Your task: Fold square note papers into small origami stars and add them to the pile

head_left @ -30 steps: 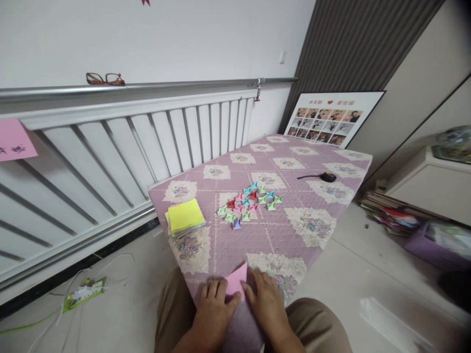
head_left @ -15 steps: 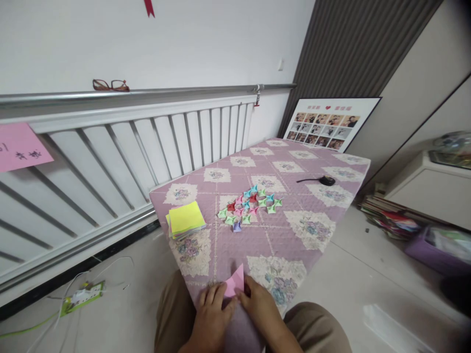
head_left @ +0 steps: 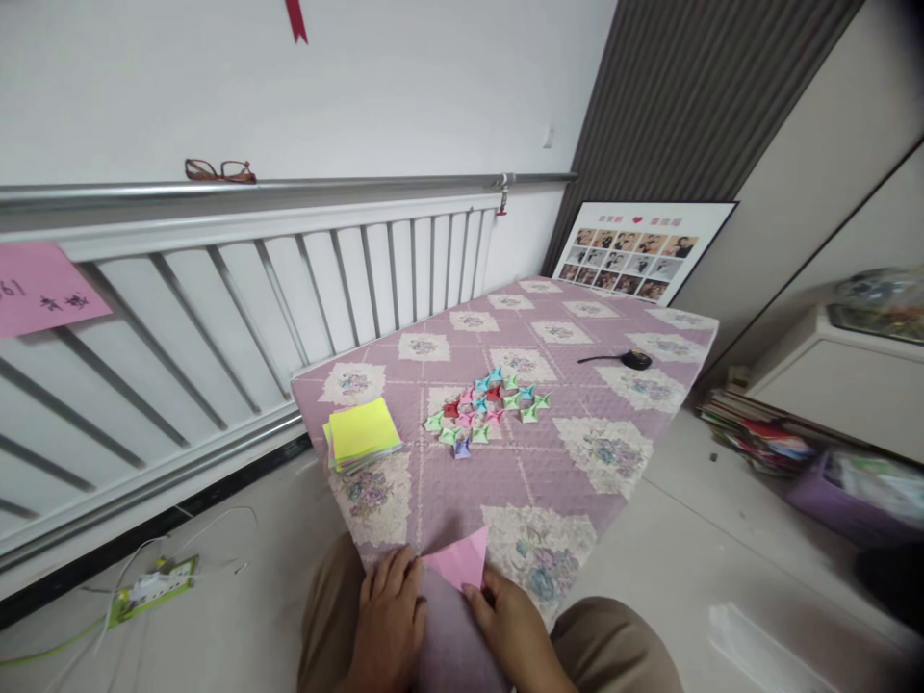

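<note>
A pink paper sheet [head_left: 460, 560] with a folded, pointed shape lies at the near edge of the cloth-covered table. My right hand [head_left: 511, 621] pinches its right side between thumb and fingers. My left hand [head_left: 390, 606] rests flat on the cloth, fingers stretched out, the fingertips beside the paper's left corner. Farther up the table stands a cluster of small folded paper pieces [head_left: 480, 406] in green, blue, pink, red and purple. To their left sits a stack of square paper [head_left: 365, 431], yellow on top.
A black object with a thin tail [head_left: 635, 359] lies on the far right of the patterned tablecloth [head_left: 462, 491]. A white radiator [head_left: 361, 279] runs along the left, with glasses [head_left: 220, 171] on the pipe above. A power strip [head_left: 155, 589] lies on the floor.
My left hand has slid left, off the paper's middle. More of the pink paper now shows, its point shifted slightly right, while my right hand keeps its pinch.
</note>
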The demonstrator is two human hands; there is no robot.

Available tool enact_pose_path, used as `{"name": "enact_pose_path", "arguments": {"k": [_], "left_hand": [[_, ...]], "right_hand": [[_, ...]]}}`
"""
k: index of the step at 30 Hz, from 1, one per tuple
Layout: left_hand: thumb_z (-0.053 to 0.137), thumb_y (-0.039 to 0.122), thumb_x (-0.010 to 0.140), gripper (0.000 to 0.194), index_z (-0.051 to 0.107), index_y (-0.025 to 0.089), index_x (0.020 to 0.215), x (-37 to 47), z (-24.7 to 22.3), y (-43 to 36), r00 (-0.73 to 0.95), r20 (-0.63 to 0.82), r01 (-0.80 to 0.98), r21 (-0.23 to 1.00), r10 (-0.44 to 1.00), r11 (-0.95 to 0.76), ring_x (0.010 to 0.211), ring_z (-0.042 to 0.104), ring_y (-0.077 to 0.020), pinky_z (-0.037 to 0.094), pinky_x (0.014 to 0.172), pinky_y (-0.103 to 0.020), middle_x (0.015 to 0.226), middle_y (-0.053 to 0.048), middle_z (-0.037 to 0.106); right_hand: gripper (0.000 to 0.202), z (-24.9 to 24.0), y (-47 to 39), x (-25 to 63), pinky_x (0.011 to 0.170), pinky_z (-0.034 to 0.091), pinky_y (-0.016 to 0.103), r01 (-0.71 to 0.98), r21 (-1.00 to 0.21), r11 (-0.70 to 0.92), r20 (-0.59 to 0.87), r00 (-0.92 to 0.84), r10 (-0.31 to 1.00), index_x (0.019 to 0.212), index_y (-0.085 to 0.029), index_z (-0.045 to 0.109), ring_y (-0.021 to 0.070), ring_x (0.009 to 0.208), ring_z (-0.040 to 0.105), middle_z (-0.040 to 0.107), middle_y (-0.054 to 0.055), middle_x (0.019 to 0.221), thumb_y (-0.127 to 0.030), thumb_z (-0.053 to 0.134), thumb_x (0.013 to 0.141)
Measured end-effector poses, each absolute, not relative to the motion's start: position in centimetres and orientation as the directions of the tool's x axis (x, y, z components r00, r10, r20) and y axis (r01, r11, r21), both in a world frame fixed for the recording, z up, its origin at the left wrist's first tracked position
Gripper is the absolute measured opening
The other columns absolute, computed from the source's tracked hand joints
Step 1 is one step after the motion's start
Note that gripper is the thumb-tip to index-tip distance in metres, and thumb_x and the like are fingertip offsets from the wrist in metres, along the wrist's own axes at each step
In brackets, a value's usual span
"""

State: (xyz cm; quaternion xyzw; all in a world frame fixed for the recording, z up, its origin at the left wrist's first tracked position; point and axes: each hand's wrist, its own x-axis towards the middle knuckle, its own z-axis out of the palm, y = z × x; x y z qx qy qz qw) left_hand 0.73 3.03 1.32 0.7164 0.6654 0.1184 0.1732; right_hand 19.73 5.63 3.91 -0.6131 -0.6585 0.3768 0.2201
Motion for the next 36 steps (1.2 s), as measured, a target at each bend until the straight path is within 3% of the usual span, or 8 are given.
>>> {"name": "enact_pose_path", "arguments": {"k": [4, 7, 10, 15, 25, 27, 31, 36], "left_hand": [[0.044, 0.019, 0.079, 0.052, 0.050, 0.013, 0.131, 0.7, 2.2, 3.1, -0.082, -0.062, 0.677, 0.729, 0.995, 0.101, 0.127, 0.041, -0.0246, 0.032, 0.105, -0.038, 0.138, -0.012, 0.048], [0.050, 0.030, 0.079, 0.043, 0.056, 0.016, 0.119, 2.1, 2.7, 3.3, -0.053, -0.247, 0.281, 0.926, 0.968, 0.252, 0.095, 0.059, -0.0209, 0.045, 0.083, -0.032, 0.115, -0.010, 0.062], [0.063, 0.049, 0.073, 0.046, 0.060, 0.016, 0.105, 3.9, 3.3, 3.5, 0.105, -0.384, -0.126, 0.910, 0.917, 0.395, 0.060, 0.054, -0.0127, 0.040, 0.056, -0.024, 0.083, -0.004, 0.064], [0.076, 0.057, 0.062, 0.051, 0.062, 0.014, 0.087, 5.4, 4.9, 3.3, 0.170, -0.366, -0.489, 0.775, 0.915, 0.401, 0.056, 0.049, -0.0081, 0.032, 0.053, -0.021, 0.067, 0.000, 0.058], [0.079, 0.052, 0.061, 0.046, 0.061, 0.015, 0.081, 4.3, 7.7, 3.5, 0.179, -0.361, -0.452, 0.796, 0.915, 0.402, 0.060, 0.052, -0.0112, 0.036, 0.058, -0.024, 0.064, 0.000, 0.059], [0.077, 0.051, 0.061, 0.043, 0.061, 0.015, 0.080, 3.7, 7.9, 3.7, 0.137, -0.376, -0.390, 0.830, 0.916, 0.399, 0.063, 0.054, -0.0127, 0.039, 0.062, -0.026, 0.065, -0.001, 0.061], [0.069, 0.046, 0.066, 0.036, 0.063, 0.015, 0.083, 2.9, 8.0, 4.0, 0.106, -0.354, -0.230, 0.900, 0.929, 0.369, 0.065, 0.055, -0.0147, 0.040, 0.065, -0.028, 0.069, -0.002, 0.064], [0.061, 0.030, 0.068, 0.018, 0.064, 0.016, 0.078, 2.7, 8.6, 4.1, 0.135, -0.303, -0.051, 0.949, 0.943, 0.312, 0.063, 0.051, -0.0144, 0.038, 0.064, -0.027, 0.064, 0.001, 0.058]], "right_hand": [[0.042, 3.4, 4.8, 19.5, 0.060, 0.043, 0.024, 0.417, -0.908, -0.038, -0.073, -0.069, 0.995, 0.072, -0.020, 0.059, 0.0170, 0.064, 0.057, 0.062, 0.002, 0.066, -0.057, 0.044, 0.083], [0.046, 3.8, 4.3, 18.6, 0.057, 0.043, 0.023, 0.304, -0.953, -0.018, -0.029, -0.034, 0.999, 0.069, -0.019, 0.058, 0.0159, 0.061, 0.055, 0.060, 0.001, 0.064, -0.063, 0.047, 0.081], [0.043, 4.6, 3.7, 17.6, 0.060, 0.046, 0.024, 0.236, -0.971, 0.026, 0.013, -0.056, 0.998, 0.080, -0.018, 0.062, 0.0165, 0.064, 0.057, 0.062, 0.002, 0.067, -0.059, 0.048, 0.083], [0.040, 5.2, 3.2, 17.0, 0.056, 0.048, 0.023, 0.232, -0.969, 0.085, 0.068, -0.079, 0.995, 0.079, -0.019, 0.061, 0.0156, 0.057, 0.058, 0.063, 0.001, 0.063, -0.053, 0.043, 0.089], [0.027, 5.8, 3.7, 18.9, 0.077, 0.054, 0.033, 0.506, -0.774, 0.379, 0.306, -0.225, 0.925, 0.082, -0.023, 0.068, 0.0201, 0.077, 0.066, 0.070, 0.007, 0.080, -0.036, 0.046, 0.088], [0.024, 6.0, 4.4, 20.0, 0.080, 0.053, 0.032, 0.505, -0.791, 0.346, 0.288, -0.191, 0.938, 0.088, -0.022, 0.069, 0.0208, 0.086, 0.066, 0.070, 0.008, 0.088, -0.034, 0.048, 0.086], [0.027, 8.1, 5.2, 22.1, 0.068, 0.053, 0.026, 0.400, -0.907, 0.132, 0.172, 0.066, 0.983, 0.089, -0.020, 0.066, 0.0180, 0.075, 0.065, 0.069, 0.005, 0.080, -0.042, 0.053, 0.083], [0.020, 11.7, 4.8, 22.4, 0.067, 0.047, 0.024, 0.430, -0.889, 0.154, 0.107, -0.132, 0.986, 0.082, -0.020, 0.064, 0.0150, 0.071, 0.059, 0.063, 0.002, 0.076, -0.037, 0.053, 0.083]]}}
